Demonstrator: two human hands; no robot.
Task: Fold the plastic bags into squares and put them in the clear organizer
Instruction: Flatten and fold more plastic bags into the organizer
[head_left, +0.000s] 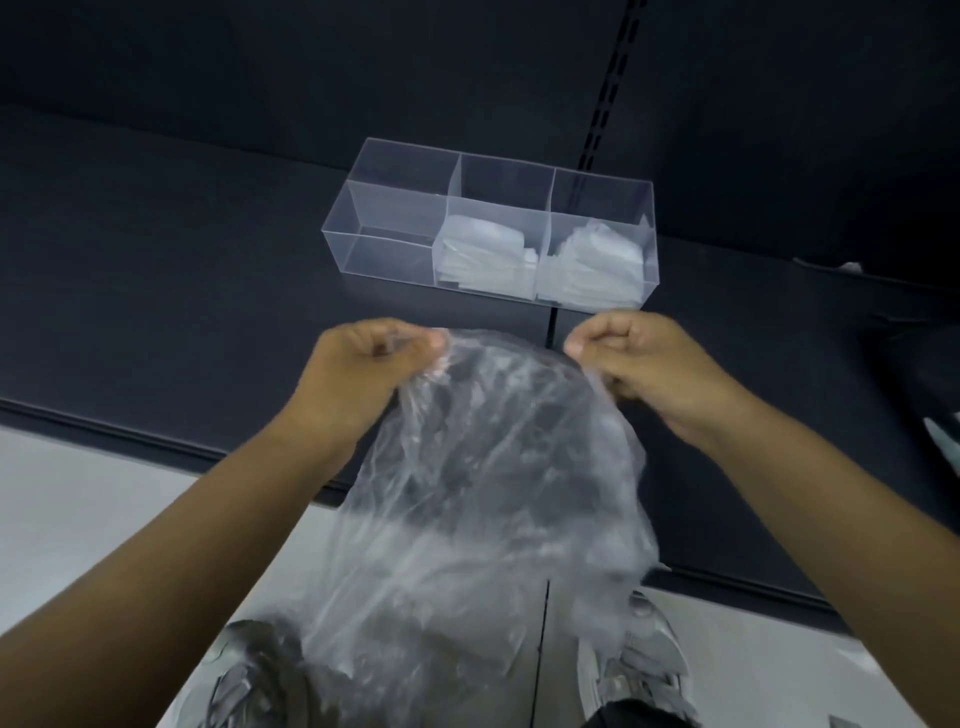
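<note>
Bag (483, 493), clear and crumpled, hangs between a person's two hands, held up by its top edge above a dark shelf (182, 286). The left hand (363, 364) has its fingers curled and pinches the bag's upper left corner between thumb and fingertips. The right hand (649, 364), also curled, pinches the upper right corner. The hands are held apart at the same height, and the top edge arches loosely between them. Below the hands the film drops in wrinkles past the shelf's front edge, towards the person.

Just beyond the hands, on the shelf, stands the organizer (384, 244), a clear box with three compartments in a row. The compartment past the left hand shows nothing inside. The middle one, beyond the gap between the hands, holds a stack of folded bags (485, 254). The one past the right hand holds a second stack (592, 265). Neither hand touches the organizer.

Under the hanging bag, near the forearms, two grey shoes (639, 670) stand on a pale floor (78, 493), partly seen through the plastic.
</note>
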